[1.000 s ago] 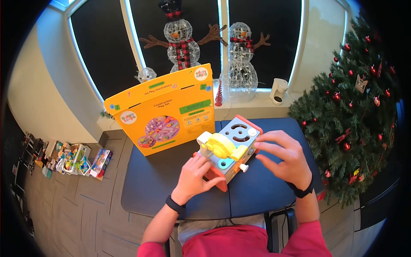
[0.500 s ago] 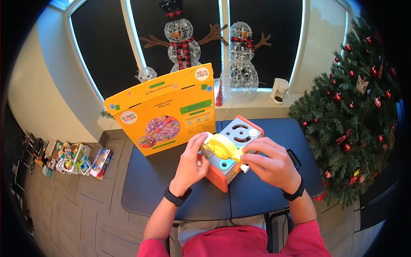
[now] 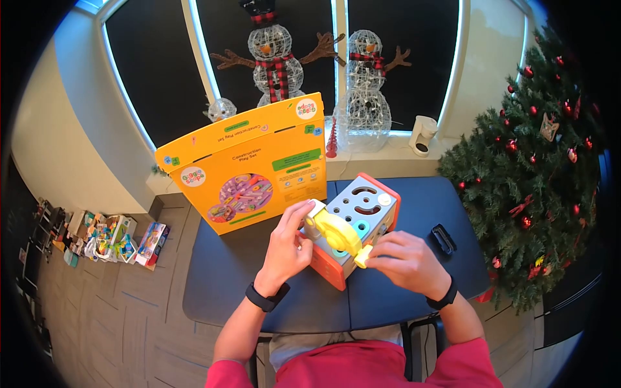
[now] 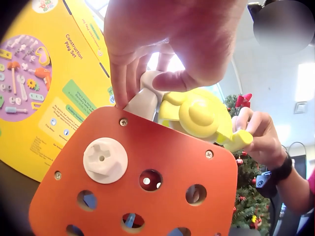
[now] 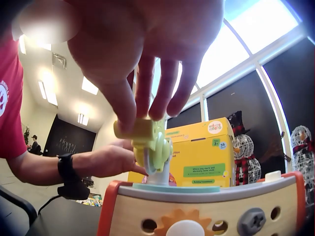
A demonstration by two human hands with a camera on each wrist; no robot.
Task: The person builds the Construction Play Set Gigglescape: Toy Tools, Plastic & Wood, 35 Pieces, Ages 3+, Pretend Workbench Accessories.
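A toy box with a grey top (image 3: pixel 362 200) and red end panels (image 4: pixel 133 167) stands on the dark table. On its near-left end sits a yellow toy saw-like piece (image 3: pixel 341 231) with a pale grey holder beside it (image 4: pixel 145 101). My left hand (image 3: pixel 283 247) grips the pale holder between thumb and fingers, at the box's left edge. My right hand (image 3: pixel 409 264) pinches the yellow handle end (image 3: pixel 363 256), beyond the box's front edge. In the right wrist view, the handle (image 5: pixel 135 129) lies between thumb and fingertips.
A large yellow box (image 3: pixel 249 174) stands behind at the left of the table (image 3: pixel 414 291). A small black object (image 3: pixel 443 239) lies at the right. Beyond are lit snowmen (image 3: pixel 365 90), a decorated tree (image 3: pixel 524 174) and a white device (image 3: pixel 423 136) on the sill.
My right hand has come from the box's right side to the yellow handle and swung it down toward me. My left hand has moved up onto the pale holder.
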